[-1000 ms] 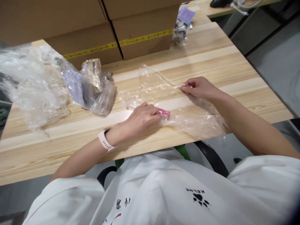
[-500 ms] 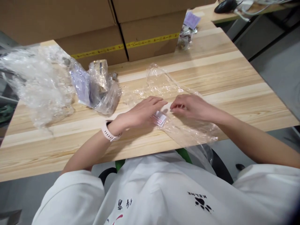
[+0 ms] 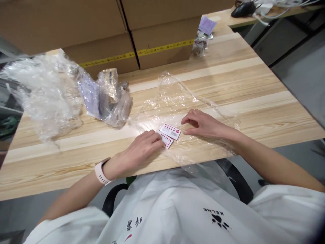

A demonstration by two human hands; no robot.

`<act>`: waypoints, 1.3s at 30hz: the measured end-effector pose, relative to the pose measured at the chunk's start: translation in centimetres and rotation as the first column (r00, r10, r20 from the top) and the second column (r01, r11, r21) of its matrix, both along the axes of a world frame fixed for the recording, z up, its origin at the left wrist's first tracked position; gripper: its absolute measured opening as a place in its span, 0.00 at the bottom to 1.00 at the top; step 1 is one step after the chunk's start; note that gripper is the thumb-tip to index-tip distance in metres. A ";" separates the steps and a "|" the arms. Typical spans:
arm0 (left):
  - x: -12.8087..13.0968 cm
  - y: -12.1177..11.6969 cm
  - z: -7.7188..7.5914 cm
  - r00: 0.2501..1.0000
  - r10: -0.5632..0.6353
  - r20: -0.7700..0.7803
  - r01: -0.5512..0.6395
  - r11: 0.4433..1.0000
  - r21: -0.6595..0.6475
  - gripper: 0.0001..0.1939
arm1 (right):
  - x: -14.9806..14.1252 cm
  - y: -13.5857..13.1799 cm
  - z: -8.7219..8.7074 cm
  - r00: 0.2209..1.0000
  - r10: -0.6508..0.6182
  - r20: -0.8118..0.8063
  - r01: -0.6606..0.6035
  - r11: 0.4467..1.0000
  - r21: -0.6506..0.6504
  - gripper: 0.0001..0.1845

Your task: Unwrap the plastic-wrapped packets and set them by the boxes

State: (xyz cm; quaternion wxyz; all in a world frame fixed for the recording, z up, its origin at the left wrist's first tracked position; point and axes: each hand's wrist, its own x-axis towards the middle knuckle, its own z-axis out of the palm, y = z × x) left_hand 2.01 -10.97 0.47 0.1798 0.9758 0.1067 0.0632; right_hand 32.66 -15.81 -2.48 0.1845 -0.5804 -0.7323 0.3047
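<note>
Two small white packets with red-outlined labels, side by side at a slant on the table (image 3: 254,78) in front of you: the upper packet (image 3: 170,131), printed with a barcode and a red square, and the lower packet (image 3: 167,141), nearer your body and partly covered by your fingers.

One left hand (image 3: 147,145), yours, palm down, fingers bent over the left end of the lower packet; whether they pinch it or merely rest on it, you cannot tell from this view. One pale pink wristband (image 3: 101,174), on your left wrist.

One right hand (image 3: 200,123), yours, just right of the upper packet: fingers curved, thumb parted from them, nothing gripped.

One clear plastic sheet (image 3: 175,93), wrinkled, spread around the packets and reaching under your right forearm to the table's near edge.

One heap of crumpled plastic (image 3: 48,95), at your far left. Beside it, one purple packet (image 3: 90,95) and one gold box (image 3: 110,83), both in clear wrapping.

Several cardboard boxes (image 3: 162,30), at the back, with yellow tape (image 3: 165,48) along them. One black mouse (image 3: 243,9), upper right, near white cables (image 3: 276,15).
</note>
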 end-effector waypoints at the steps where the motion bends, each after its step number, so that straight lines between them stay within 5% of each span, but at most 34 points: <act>1: -0.8 -0.4 -0.1 0.999 0.035 -0.002 -0.035 0.999 -0.027 0.10 | -0.4 -0.1 0.3 1.000 -0.012 0.013 0.012 1.000 0.012 0.14; 4: -2.2 -1.0 -0.5 0.994 0.104 -0.016 -0.105 0.989 -0.103 0.10 | -2.5 -0.7 1.4 0.997 -0.039 0.066 0.033 0.995 0.094 0.13; 9: -2.5 -1.3 -0.5 0.994 0.104 -0.011 -0.104 0.972 -0.208 0.15 | -6.2 -1.5 1.7 0.959 0.141 0.247 -0.181 0.973 0.145 0.15; 18: -3.0 -2.8 -1.2 0.994 0.067 -0.081 -0.071 0.996 -0.054 0.25 | -6.6 -0.8 2.6 0.825 0.163 0.541 -0.242 0.967 0.079 0.17; 26: -2.9 -3.5 -1.9 0.988 0.091 -0.121 -0.080 0.993 0.091 0.20 | -6.8 -1.3 3.9 0.971 -0.041 0.234 -0.007 0.980 0.201 0.22; 34: -2.7 -3.4 -3.2 0.984 0.124 0.132 -0.135 0.988 0.081 0.10 | -11.7 -1.3 2.4 0.872 0.185 0.453 -0.225 0.974 0.036 0.21; 36: -2.9 -3.2 -3.5 0.975 0.130 0.179 -0.138 0.990 0.036 0.10 | -11.3 -0.7 2.6 0.894 0.226 0.387 -0.263 0.964 0.045 0.19; 39: -3.5 -2.8 -2.8 0.974 0.168 0.150 -0.159 0.985 -0.072 0.10 | -8.6 0.3 3.7 0.960 0.270 0.078 -0.270 0.963 -0.016 0.18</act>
